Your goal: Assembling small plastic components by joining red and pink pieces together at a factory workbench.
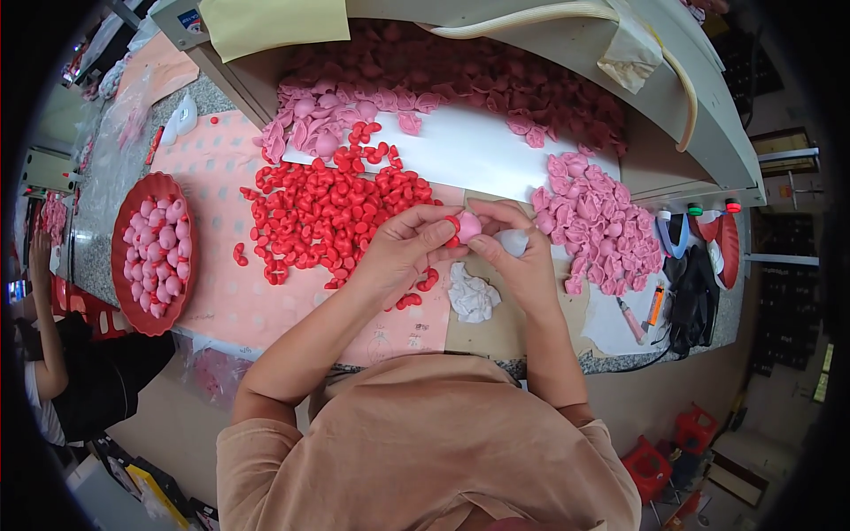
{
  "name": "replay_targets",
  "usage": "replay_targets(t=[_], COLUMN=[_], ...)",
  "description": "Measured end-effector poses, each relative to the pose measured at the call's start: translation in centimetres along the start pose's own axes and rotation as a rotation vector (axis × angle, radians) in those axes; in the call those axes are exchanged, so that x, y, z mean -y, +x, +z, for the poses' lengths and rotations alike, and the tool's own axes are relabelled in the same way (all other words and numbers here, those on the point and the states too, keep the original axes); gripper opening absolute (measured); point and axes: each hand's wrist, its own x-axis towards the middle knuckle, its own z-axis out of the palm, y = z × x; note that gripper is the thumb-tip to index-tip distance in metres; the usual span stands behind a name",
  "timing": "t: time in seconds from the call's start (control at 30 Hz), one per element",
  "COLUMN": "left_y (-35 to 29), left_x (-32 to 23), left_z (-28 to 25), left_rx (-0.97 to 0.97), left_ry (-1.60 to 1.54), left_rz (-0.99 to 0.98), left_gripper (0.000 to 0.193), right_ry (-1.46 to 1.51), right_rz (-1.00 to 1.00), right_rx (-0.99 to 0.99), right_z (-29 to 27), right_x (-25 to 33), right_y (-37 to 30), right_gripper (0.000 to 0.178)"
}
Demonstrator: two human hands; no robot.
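A grey cabinet (722, 159) stood at the far side, pink petal-like pieces filling it. Nearer, glossy red pieces (310, 217) were heaped on the left, and ruffled pink pieces (611, 226) on the right. Leftmost, a red dish (149, 324) carried pink balls. The left hand (400, 243) covered part of the red heap. A crumpled white wad (474, 294) lay just nearer than the right hand (524, 276), which cradled a pale bulb (513, 241) while gripping a smooth, round pink ball (469, 227). The left hand pinched a small, shiny red piece (455, 234) against its left side, fingertips hiding their edges.
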Motion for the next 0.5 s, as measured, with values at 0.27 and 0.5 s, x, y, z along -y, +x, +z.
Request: replay_targets(t=[0.27,0.5], left_y=[-0.3,-0.3], left_x=[-0.8,-0.3], left_z=[0.9,0.6], left_rx=[-0.105,-0.092], left_ry=[0.263,0.275], left_rz=[0.040,0.123], left_gripper=[0.018,0.016], right_ry=[0.132,0.154], right_rz=[0.279,0.277], right_rx=[0.056,0.078], right_z=[-0.4,0.0], right_x=[0.7,0.1], right_y=[-0.3,-0.4], right_gripper=[0.041,0.035])
